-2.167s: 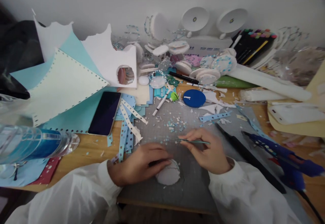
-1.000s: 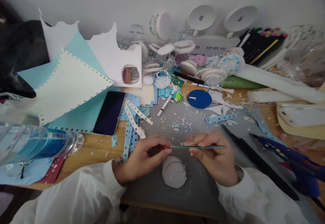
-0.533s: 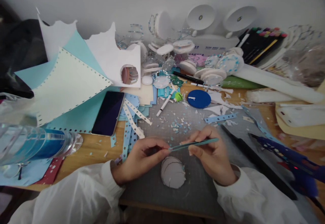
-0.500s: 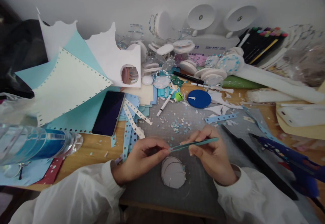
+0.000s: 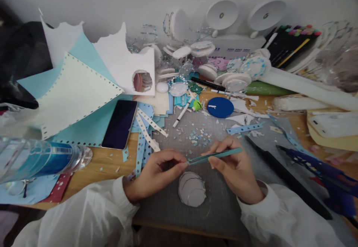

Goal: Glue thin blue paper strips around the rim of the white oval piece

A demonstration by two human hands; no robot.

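My right hand [image 5: 233, 168] is closed around teal tweezers [image 5: 223, 154], thumb below and fingers above. Their tips reach left to the fingertips of my left hand [image 5: 162, 170]. That hand is pinched shut at the tweezer tips; whatever lies between its thumb and finger is too small to make out. Just below the two hands, a pale round disc [image 5: 192, 193] with thin wire loops across it lies on the grey mat [image 5: 167, 213]. Beyond the hands, tiny blue and white paper pieces [image 5: 200, 137] are scattered over the mat.
A black knife-like tool [image 5: 288, 181] and a blue glue gun [image 5: 319, 172] lie at the right. At the left are a phone [image 5: 119, 124], a water bottle [image 5: 50, 159] and punched paper sheets [image 5: 78, 94]. White discs [image 5: 203, 49] and a blue oval [image 5: 220, 107] stand farther back.
The tweezers have tilted slightly in my right hand, and their far end sits a little higher. My left hand stays almost still at the tips. The whole view has shifted slightly.
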